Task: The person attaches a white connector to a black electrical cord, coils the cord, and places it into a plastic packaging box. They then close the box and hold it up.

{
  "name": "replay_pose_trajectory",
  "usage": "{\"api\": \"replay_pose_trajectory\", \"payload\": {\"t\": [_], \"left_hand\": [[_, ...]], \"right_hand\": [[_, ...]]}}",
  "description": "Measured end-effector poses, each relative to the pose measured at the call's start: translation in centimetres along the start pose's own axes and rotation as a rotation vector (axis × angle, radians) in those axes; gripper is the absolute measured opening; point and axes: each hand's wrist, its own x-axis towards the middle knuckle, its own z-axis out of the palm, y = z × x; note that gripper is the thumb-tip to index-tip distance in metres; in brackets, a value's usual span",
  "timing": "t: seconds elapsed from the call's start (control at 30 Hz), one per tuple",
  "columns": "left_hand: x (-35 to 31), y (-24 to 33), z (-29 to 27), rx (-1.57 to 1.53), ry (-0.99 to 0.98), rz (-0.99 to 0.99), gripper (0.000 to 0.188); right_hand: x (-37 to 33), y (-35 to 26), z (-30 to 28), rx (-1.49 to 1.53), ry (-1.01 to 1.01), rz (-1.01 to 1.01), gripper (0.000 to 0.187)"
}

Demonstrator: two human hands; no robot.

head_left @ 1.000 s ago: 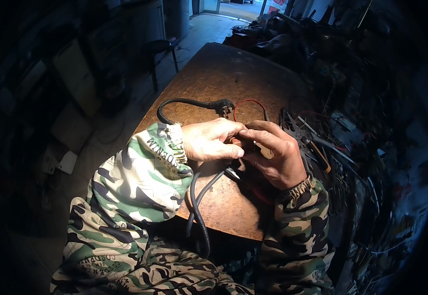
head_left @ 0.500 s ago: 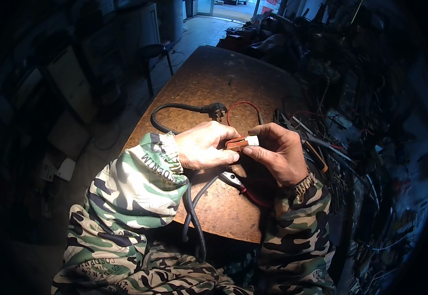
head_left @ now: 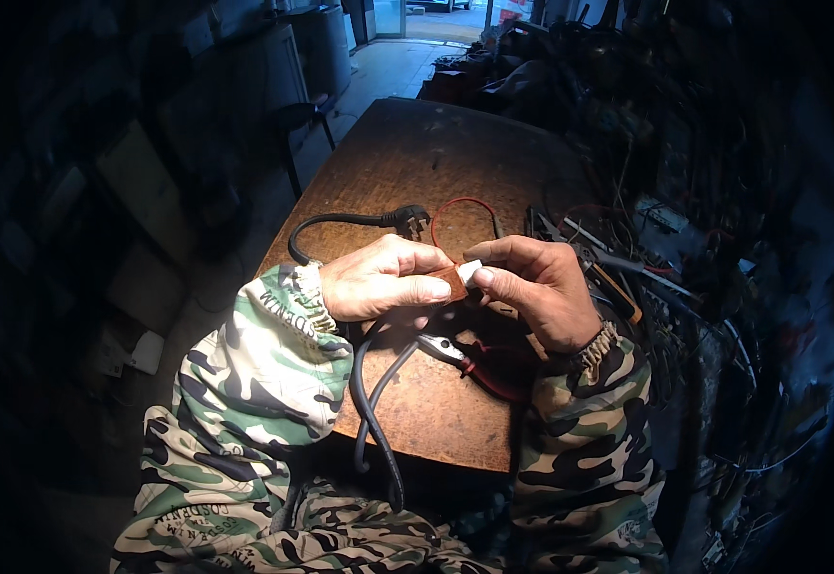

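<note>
Over the wooden table my left hand (head_left: 378, 279) is closed, pinching a small reddish-brown block (head_left: 450, 283) between thumb and fingers. A small white piece (head_left: 470, 272) sits at the block's right end, and my right hand (head_left: 543, 292) grips it between thumb and forefinger. Whether the two parts are joined cannot be made out. Just below my hands lie pliers (head_left: 443, 346) with red handles. A black cable (head_left: 366, 402) loops beneath my left hand and hangs over the near edge. Its plug (head_left: 410, 221) rests beyond that hand.
A thin red wire (head_left: 465, 200) arcs across the wooden table (head_left: 417, 143) behind my hands. Tools and cables crowd the right side, among them one with an orange handle (head_left: 618, 292). A dark stool (head_left: 299, 120) stands past the table's left edge.
Both hands have moved slightly left. The reddish-brown block has turned, now showing a plain face instead of its ridged side, and the white piece is tilted differently.
</note>
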Motion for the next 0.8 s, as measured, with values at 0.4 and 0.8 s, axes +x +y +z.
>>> {"api": "replay_pose_trajectory", "payload": {"t": [0.4, 0.8], "left_hand": [[-0.3, 0.3, 1.4, 0.189, 0.150, -0.017, 0.032], [0.3, -0.9, 1.8, 0.730, 0.338, 0.427, 0.027]], "right_hand": [[-0.3, 1.1, 0.6, -0.311, 0.095, -0.198, 0.022], [0.0, 2.2, 0.5, 0.004, 0.022, -0.088, 0.029]]}}
